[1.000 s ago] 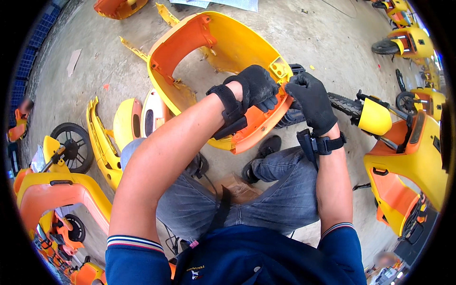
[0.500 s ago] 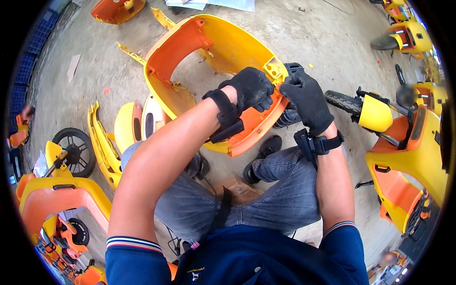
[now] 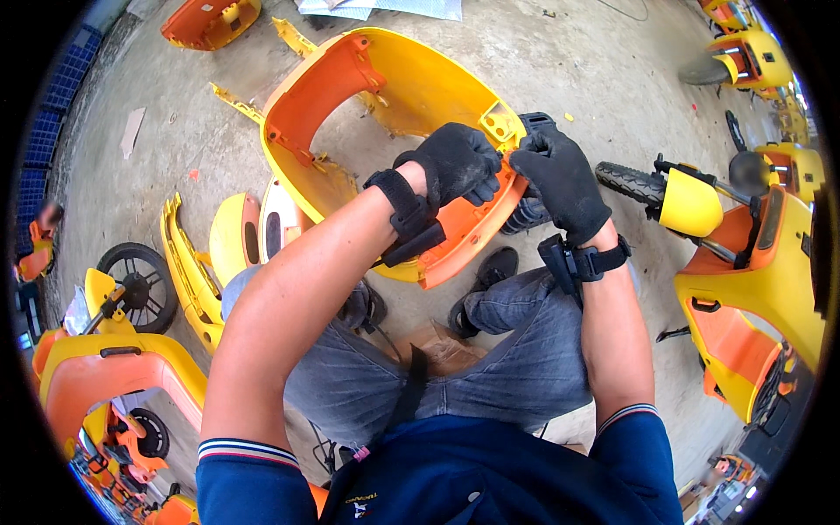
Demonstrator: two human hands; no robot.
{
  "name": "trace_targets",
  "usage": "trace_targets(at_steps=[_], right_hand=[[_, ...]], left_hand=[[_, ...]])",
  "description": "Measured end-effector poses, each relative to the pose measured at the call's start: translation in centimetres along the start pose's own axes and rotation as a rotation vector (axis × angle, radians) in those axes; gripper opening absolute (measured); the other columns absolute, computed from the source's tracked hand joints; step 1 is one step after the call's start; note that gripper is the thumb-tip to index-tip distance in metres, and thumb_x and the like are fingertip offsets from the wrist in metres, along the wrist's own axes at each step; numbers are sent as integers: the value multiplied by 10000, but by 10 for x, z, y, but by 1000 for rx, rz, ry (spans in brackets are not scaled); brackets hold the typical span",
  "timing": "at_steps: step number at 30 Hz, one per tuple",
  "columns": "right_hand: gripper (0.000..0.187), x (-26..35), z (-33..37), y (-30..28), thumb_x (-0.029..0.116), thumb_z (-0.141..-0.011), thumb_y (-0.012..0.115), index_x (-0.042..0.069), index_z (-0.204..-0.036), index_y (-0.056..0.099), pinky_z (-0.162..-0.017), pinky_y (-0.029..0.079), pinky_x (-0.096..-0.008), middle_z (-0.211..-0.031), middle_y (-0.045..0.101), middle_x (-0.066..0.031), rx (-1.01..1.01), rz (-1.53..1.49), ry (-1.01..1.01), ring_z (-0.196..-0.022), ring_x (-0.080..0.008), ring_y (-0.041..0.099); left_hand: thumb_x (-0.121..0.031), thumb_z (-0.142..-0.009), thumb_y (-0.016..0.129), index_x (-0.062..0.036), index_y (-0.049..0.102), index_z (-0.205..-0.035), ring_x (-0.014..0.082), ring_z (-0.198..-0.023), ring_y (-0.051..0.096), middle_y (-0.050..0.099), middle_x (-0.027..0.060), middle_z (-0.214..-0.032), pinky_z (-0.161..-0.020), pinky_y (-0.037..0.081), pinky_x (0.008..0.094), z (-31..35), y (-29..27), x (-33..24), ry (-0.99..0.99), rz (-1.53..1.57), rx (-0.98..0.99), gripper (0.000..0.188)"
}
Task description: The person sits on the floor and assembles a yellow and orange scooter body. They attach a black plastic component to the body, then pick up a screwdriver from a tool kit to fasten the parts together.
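Observation:
In front of my knees stands a large hollow body shell (image 3: 429,79), yellow with orange panels, apparently a scooter fairing. Both my hands wear black gloves and meet at its right-hand corner. My left hand (image 3: 457,164) is closed at the inner side of the rim, its fingers curled by the orange edge panel (image 3: 472,229). Just across from it, my right hand (image 3: 560,184) is closed on the outer side, thumb and fingertips pinched at the same corner. Whatever lies between the fingertips is too small or hidden to make out.
Yellow curved trim pieces (image 3: 188,271) lie left of the shell, near a black-spoked wheel (image 3: 138,284). Yellow-orange scooters stand at right (image 3: 744,289) and lower left (image 3: 131,367). An orange part (image 3: 210,22) and white sheets (image 3: 385,9) lie at the far side.
The whole view has shifted slightly, the shell appearing a little further left. Both hands stay at the same corner, with only slight finger movement.

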State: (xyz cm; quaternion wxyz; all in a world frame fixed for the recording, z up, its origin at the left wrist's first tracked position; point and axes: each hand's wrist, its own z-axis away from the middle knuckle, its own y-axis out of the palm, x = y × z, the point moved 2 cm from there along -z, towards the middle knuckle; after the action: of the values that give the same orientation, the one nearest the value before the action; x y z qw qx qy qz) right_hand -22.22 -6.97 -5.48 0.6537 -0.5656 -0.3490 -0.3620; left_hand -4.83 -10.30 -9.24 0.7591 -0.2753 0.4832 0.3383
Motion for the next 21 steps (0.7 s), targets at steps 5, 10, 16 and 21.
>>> trace_targets(at_steps=[5, 10, 16, 21], right_hand=[[140, 4, 1, 1, 171, -783, 646, 32, -776, 626, -586, 447, -293, -678, 595, -63, -13, 19, -21, -626, -136, 557], [144, 4, 1, 2, 174, -783, 649, 32, -779, 625, -595, 447, -294, -683, 591, -63, -19, 21, -18, -638, -135, 560], [167, -1, -1, 2, 199, -776, 653, 35, -760, 624, -613, 448, -312, -695, 597, -76, -18, 46, -46, -652, -152, 564], [171, 0, 0, 3, 201, -777, 652, 34, -762, 620, -614, 446, -315, -693, 595, -79, -27, 45, -22, -656, -153, 561]], left_hand=[[-101, -911, 611, 6, 645, -838, 149, -614, 654, 666, 90, -729, -589, 556, 276, -4, 0, 4, 85, -135, -12, 134], [-83, -892, 618, -12, 652, -804, 129, -606, 644, 662, 69, -704, -581, 539, 267, -5, 0, 5, 63, -109, -39, 118], [-92, -887, 622, -6, 653, -780, 112, -584, 630, 656, 64, -674, -564, 522, 263, -1, 1, -1, -14, -37, -60, 140], [-88, -889, 621, -11, 661, -806, 127, -604, 640, 662, 71, -691, -567, 529, 265, -4, -4, 0, 275, -368, 28, 121]])
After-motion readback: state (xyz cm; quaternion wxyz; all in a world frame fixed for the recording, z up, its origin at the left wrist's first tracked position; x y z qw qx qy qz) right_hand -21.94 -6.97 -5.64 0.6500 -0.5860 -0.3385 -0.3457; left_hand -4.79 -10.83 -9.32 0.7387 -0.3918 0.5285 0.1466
